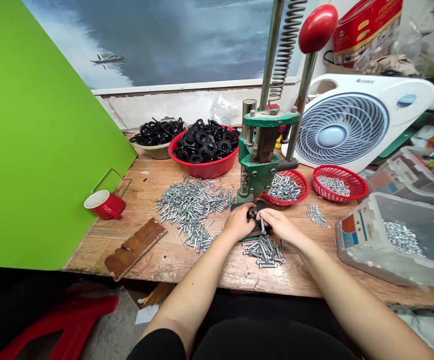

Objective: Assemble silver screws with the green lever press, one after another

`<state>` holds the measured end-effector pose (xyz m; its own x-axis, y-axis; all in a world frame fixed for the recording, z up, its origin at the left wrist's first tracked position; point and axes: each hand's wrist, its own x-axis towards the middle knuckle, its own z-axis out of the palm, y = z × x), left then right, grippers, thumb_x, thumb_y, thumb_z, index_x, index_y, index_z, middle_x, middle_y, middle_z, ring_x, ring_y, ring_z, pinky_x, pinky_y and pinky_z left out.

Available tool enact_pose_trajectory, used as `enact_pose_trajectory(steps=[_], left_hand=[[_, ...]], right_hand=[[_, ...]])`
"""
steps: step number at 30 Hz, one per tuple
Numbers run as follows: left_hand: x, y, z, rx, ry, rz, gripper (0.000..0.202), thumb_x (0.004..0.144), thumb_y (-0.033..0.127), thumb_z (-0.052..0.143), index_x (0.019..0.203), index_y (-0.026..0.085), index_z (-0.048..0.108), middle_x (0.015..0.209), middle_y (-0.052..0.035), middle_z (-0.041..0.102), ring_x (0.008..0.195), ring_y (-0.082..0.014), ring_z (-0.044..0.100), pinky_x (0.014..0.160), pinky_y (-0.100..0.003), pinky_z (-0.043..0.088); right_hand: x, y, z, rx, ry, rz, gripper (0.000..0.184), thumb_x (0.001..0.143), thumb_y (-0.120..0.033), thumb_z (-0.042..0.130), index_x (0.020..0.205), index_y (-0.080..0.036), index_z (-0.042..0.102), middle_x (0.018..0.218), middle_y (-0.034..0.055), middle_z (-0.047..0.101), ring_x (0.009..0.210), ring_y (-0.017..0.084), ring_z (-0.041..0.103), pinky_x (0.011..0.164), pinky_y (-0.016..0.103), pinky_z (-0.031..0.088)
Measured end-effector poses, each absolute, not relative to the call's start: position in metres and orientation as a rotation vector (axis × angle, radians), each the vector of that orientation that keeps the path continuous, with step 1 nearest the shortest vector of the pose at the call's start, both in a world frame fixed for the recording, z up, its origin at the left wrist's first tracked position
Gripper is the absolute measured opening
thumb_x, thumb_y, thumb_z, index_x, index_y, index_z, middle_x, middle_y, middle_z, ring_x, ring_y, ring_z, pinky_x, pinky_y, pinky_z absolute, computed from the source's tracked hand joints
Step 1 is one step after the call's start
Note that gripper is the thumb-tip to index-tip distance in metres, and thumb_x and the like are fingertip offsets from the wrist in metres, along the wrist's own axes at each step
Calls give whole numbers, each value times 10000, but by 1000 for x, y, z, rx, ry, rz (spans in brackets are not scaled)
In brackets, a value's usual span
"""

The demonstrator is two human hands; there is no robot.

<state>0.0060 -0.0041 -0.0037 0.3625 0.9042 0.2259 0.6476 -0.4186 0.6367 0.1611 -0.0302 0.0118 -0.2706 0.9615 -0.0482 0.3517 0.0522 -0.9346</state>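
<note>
My left hand (240, 221) is at the base of a green hand press (256, 172), fingers curled against the dark die block (253, 214). What its fingertips pinch, if anything, is too small to make out. Just right of it, my right hand (281, 226) grips a silver eye bolt (263, 226) between thumb and fingers, the shank pointing down toward me. Below both hands, in front of the press, lies a small pile of similar eye bolts (265, 251). A larger heap of silver bolts (194, 205) spreads over the table to the left.
Behind the heap stands a red basin (204, 170) of black rings. Red baskets (340, 197) with metal parts sit right of the press, near a white fan (355, 125). A clear bin (367, 260) holds small parts. A red mug (108, 206) and a brown board (136, 248) are left.
</note>
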Motion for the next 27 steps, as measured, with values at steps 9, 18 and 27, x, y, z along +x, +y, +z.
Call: enact_pose_trajectory(steps=[9,18,27], left_hand=[[-85,-7,10,2247,1786,656,224,773,225,457,945,189,595,966,-59,572,954,-215,499,887,-353,371],[-103,-16,-3,2243,1991,277,141,731,306,562,750,186,633,901,-66,554,909,-229,487,826,-340,368],[-52,-15,8,1414,1327,962,258,756,374,540,870,144,565,765,-24,592,632,-108,523,585,-219,413]], right_hand=[[232,24,27,-1787,-2122,311,353,874,-324,331,1119,-203,555,1147,67,543,1065,192,481,926,304,338],[235,101,5,-1944,-2336,635,341,749,-439,541,945,-167,603,944,79,623,779,171,563,696,257,392],[235,91,1,-1928,-2229,553,278,783,-416,493,758,-153,581,751,53,615,600,114,481,561,222,295]])
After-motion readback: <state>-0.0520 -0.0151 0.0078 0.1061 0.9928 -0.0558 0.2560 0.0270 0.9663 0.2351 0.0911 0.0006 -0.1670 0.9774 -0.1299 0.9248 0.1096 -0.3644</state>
